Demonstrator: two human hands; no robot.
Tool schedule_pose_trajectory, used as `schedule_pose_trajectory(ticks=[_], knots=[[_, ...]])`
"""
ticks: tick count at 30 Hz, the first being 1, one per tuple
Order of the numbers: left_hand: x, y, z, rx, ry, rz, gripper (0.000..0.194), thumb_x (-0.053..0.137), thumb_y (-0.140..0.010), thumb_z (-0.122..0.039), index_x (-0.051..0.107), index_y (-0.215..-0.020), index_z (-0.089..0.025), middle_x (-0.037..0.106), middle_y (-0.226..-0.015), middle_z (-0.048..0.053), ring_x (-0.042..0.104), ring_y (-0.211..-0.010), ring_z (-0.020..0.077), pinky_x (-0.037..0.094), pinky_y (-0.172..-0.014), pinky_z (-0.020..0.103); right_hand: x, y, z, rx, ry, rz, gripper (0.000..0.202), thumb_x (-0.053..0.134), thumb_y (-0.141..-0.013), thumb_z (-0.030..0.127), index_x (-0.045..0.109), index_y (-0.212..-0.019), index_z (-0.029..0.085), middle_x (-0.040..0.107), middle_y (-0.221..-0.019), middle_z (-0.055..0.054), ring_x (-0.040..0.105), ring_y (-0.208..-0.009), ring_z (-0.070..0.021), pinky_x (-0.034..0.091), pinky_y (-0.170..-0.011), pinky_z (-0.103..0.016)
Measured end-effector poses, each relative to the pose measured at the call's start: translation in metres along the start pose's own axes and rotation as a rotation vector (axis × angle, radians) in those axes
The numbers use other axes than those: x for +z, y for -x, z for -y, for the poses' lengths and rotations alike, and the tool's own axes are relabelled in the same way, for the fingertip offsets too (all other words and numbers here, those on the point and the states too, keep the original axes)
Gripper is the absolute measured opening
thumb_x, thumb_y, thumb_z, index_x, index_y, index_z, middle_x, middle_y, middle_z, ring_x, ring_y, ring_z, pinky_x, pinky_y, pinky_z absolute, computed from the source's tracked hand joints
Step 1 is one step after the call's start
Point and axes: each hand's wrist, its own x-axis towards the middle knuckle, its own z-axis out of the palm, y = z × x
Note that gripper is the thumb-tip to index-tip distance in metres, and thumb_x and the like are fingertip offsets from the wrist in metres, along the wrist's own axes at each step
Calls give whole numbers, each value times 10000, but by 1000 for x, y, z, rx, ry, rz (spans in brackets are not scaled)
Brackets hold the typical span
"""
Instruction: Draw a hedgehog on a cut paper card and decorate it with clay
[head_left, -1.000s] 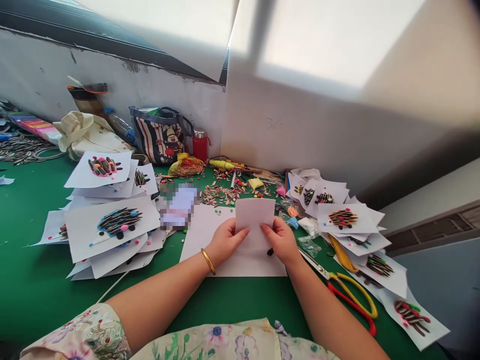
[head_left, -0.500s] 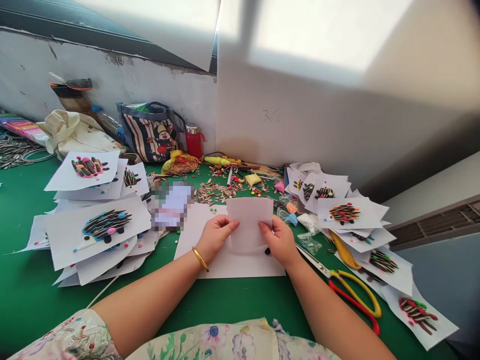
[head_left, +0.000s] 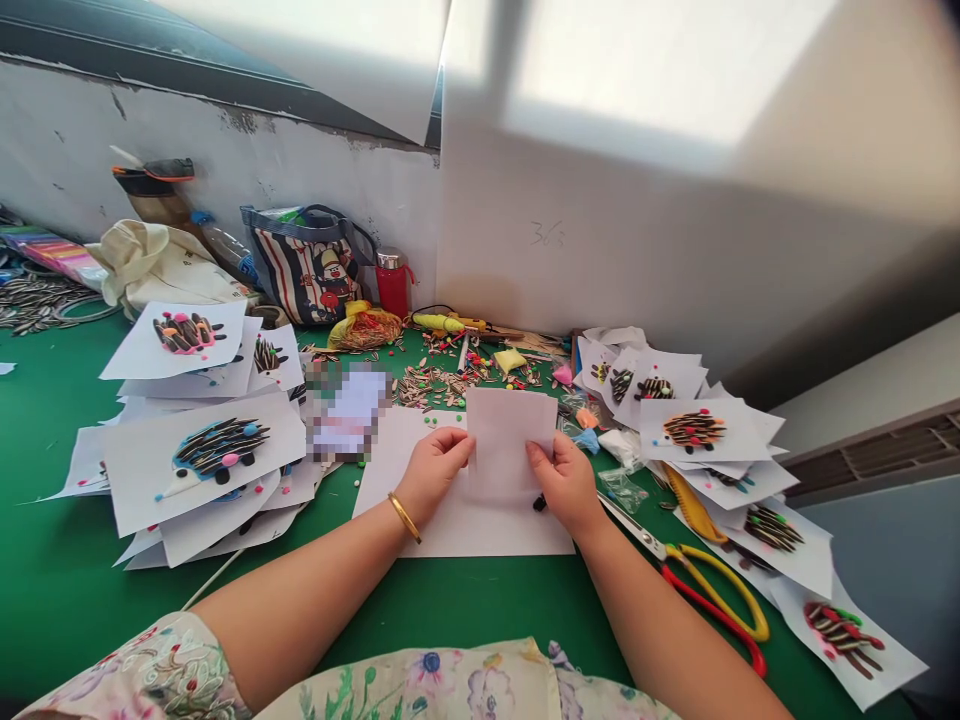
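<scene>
A small blank white paper is held up between my two hands, above a larger white sheet lying on the green table. My left hand pinches its left edge between thumb and fingers. On the right edge, my right hand grips with the thumb in front and fingers behind. A small black piece shows beside my right hand. Scissors with red and yellow handles lie right of my right forearm.
Stacked hedgehog pictures stand at left, more pictures at right. Scattered seeds, a yellow packet and plastic bags lie behind. A striped bag and red bottle stand by the wall.
The small paper has shifted slightly right and up relative to my left hand, whose fingers now sit at its very edge. The whole view has moved a little.
</scene>
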Motion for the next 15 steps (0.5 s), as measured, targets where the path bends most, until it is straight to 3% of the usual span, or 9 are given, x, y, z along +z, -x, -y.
schedule_pose_trajectory(ticks=[9,15], knots=[[2,1,-4,-15,31,54,319,742,-700,-464,723,-830,-173,666,-763,24,543,-680,149,431,-653,273,0,0,1,-2,5,-6,272,565,-915,413,688,-1048,210,720,-1023,-68,644,-891,-238,494,-780,-343],[1,0,-3,-13,55,43,306,784,-671,-460,693,-708,-171,623,-672,0,518,-642,137,416,-629,266,-2,0,6,5,99,-13,305,514,-938,435,712,-990,208,693,-837,-28,602,-769,-205,457,-676,-297]])
